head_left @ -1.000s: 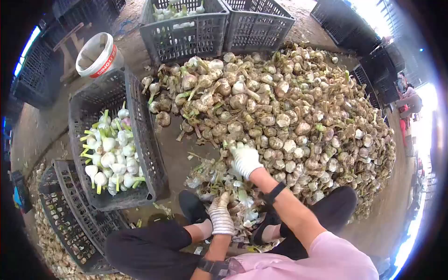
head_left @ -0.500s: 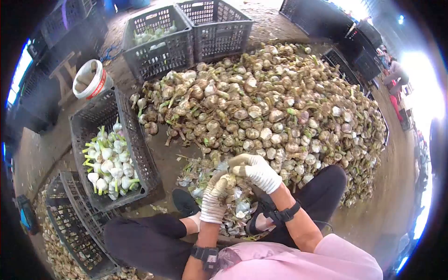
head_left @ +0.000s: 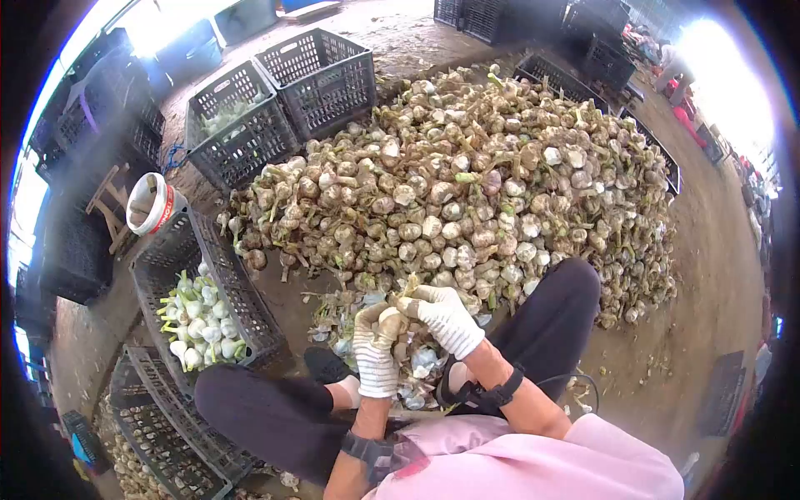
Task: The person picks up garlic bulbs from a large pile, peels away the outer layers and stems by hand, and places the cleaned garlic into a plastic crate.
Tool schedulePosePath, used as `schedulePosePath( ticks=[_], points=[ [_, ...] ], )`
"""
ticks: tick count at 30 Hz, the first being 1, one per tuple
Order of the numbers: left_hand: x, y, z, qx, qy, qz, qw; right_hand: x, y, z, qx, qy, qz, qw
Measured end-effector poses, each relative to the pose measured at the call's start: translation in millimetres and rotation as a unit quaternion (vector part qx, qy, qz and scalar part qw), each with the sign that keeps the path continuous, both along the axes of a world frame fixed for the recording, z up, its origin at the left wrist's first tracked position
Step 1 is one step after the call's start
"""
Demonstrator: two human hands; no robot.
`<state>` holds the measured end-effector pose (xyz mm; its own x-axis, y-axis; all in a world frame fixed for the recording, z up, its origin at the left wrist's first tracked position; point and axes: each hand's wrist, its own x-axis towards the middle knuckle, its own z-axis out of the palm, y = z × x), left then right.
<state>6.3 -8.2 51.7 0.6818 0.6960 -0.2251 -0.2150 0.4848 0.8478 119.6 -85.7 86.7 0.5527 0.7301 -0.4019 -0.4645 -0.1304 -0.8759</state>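
Note:
My left hand (head_left: 377, 350), in a striped white glove with a dirty thumb and fingertips, is closed round a garlic bulb (head_left: 390, 315), of which only part shows. My right hand (head_left: 443, 318), gloved alike, pinches the bulb's upper side, its fingers meeting those of my left hand. Beneath both hands lies a heap of loose papery skins (head_left: 340, 321) between my feet. Just beyond spreads a large pile of soil-stained garlic bulbs (head_left: 467, 183) with stems. Cleaner white bulbs (head_left: 200, 321) sit in a black crate (head_left: 242, 287) to the left.
Two black crates (head_left: 325, 92) stand behind the pile, one partly filled. A white bucket (head_left: 154, 204) is beside the left crate. Another crate (head_left: 167, 425) at lower left stands among small bulbs. People (head_left: 673, 71) are far off at upper right.
The view has shifted, so the pile and far crates appear lower and further left. Both hands stay together at the bulb, and my left hand is now more upright.

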Motion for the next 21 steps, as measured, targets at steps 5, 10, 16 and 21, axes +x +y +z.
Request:
schedulePosePath(
  ticks=[5,10,16,21],
  points=[
    [0,-9,9,0.005,0.029,0.004,1.000,2,-9,2,-0.014,0.050,0.021,0.998],
    [-2,0,1,-0.038,-0.017,0.033,0.999,-1,-22,-1,0.104,0.090,-0.006,0.990],
    [-5,-3,6,0.203,0.047,0.034,0.978,-5,-11,16,0.051,0.022,-0.017,0.998],
    [-11,-2,18,0.265,0.069,0.029,0.961,-12,-2,-18,0.075,0.063,-0.044,0.994]
  ],
)
